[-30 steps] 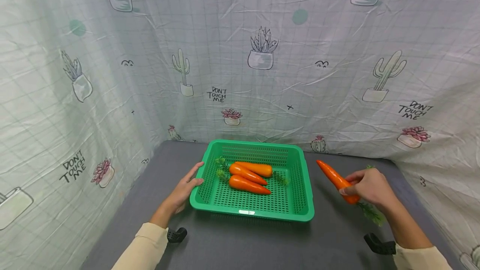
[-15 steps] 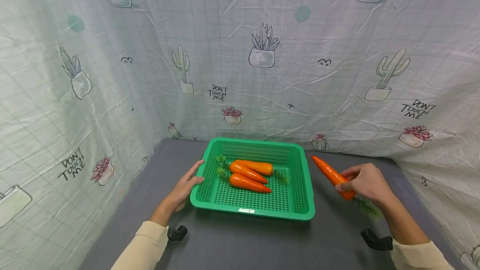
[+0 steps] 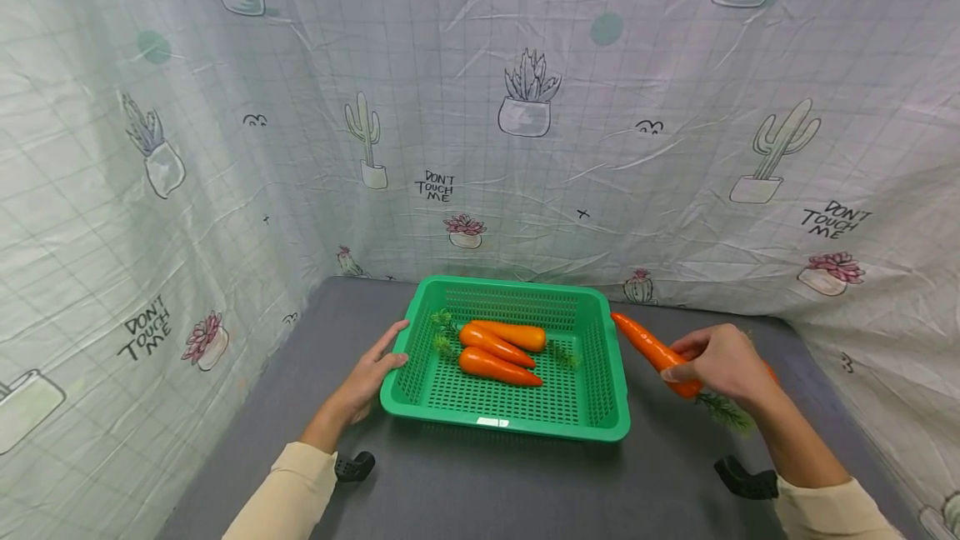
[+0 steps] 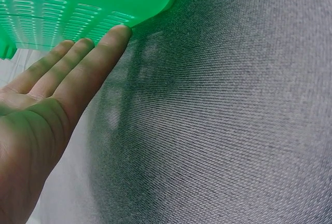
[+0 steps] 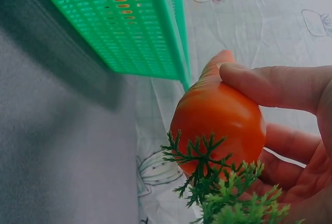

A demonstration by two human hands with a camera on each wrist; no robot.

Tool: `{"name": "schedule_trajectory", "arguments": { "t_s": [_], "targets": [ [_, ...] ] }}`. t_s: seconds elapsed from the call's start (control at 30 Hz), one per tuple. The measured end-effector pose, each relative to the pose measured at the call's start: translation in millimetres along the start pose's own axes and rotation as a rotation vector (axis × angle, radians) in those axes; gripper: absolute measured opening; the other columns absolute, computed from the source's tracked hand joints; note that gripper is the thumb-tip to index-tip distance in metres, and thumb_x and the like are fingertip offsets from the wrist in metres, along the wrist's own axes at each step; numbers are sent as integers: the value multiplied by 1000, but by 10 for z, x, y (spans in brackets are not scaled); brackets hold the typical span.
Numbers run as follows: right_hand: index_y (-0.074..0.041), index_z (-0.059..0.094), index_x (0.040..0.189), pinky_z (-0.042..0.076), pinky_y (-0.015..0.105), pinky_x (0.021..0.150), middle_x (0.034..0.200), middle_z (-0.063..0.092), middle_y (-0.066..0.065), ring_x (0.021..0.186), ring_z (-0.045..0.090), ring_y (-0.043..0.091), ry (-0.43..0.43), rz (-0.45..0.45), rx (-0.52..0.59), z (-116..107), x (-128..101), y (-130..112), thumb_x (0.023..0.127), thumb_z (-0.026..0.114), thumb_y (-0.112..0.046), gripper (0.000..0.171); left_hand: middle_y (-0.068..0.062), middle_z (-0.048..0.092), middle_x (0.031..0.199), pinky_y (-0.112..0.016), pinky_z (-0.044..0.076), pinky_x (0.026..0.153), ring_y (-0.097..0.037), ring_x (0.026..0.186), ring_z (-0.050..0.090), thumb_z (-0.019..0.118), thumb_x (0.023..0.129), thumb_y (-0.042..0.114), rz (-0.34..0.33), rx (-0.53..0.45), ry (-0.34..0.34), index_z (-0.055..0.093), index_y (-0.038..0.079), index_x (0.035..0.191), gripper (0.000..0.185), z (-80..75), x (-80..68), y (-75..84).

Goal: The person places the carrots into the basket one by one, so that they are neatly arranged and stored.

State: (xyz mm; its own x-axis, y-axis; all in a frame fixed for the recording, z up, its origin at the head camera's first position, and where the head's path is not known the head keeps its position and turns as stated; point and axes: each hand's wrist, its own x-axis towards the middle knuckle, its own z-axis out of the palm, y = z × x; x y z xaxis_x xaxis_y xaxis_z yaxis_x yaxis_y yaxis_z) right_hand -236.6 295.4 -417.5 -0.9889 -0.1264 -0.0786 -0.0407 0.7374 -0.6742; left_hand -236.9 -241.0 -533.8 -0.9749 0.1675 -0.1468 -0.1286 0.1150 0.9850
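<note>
My right hand [image 3: 723, 365] pinches an orange carrot [image 3: 652, 350] near its thick end, thumb on one side. Its green leafy top [image 5: 228, 187] hangs toward the wrist camera, and its tip points to the back right of a green plastic basket [image 3: 622, 394]. Whether the tip touches the rim I cannot tell. Inside the basket lie three carrots, a front one [image 3: 495, 367], a middle one [image 3: 491, 342] and a back one [image 3: 525, 335]. My left hand [image 3: 369, 373] rests at the basket's left side, its straight fingers [image 4: 88, 73] against the outer wall.
Behind my right wrist a small orange piece [image 3: 772, 372] shows, mostly hidden. The basket stands on a dark grey tabletop [image 3: 510, 490]. A cactus-print curtain [image 3: 480, 148] closes off the back and both sides.
The right hand has moved left with its carrot, bringing the tip close to the basket's right rim. An orange piece has come into view behind that hand. The left hand has stayed put.
</note>
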Motion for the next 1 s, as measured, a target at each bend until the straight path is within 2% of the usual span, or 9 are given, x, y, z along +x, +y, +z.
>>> {"name": "schedule_trajectory", "arguments": {
  "t_s": [0.5,0.77,1.0],
  "targets": [
    [8,76,112,57,37,64,87,76,11,71,68,21,-29,-46,35,132,46,-128,75,91,-13,45,-27,43,154,-38,59,79,-22,100,70,51,106,23,-21,-3,5,25,41,164,67,5,6,-6],
    [4,77,111,56,36,65,91,76,12,75,67,21,-31,-64,35,200,57,-242,74,91,-14,43,-25,41,157,-38,59,80,-24,105,70,52,106,26,-29,12,5,24,43,164,66,-11,18,-13],
    [3,78,112,57,37,65,95,76,14,76,66,22,-50,-100,74,272,58,-322,76,91,-15,42,-23,34,163,-38,57,83,-28,119,65,52,107,29,-27,31,9,24,43,164,65,-18,26,-15]
  ]
}}
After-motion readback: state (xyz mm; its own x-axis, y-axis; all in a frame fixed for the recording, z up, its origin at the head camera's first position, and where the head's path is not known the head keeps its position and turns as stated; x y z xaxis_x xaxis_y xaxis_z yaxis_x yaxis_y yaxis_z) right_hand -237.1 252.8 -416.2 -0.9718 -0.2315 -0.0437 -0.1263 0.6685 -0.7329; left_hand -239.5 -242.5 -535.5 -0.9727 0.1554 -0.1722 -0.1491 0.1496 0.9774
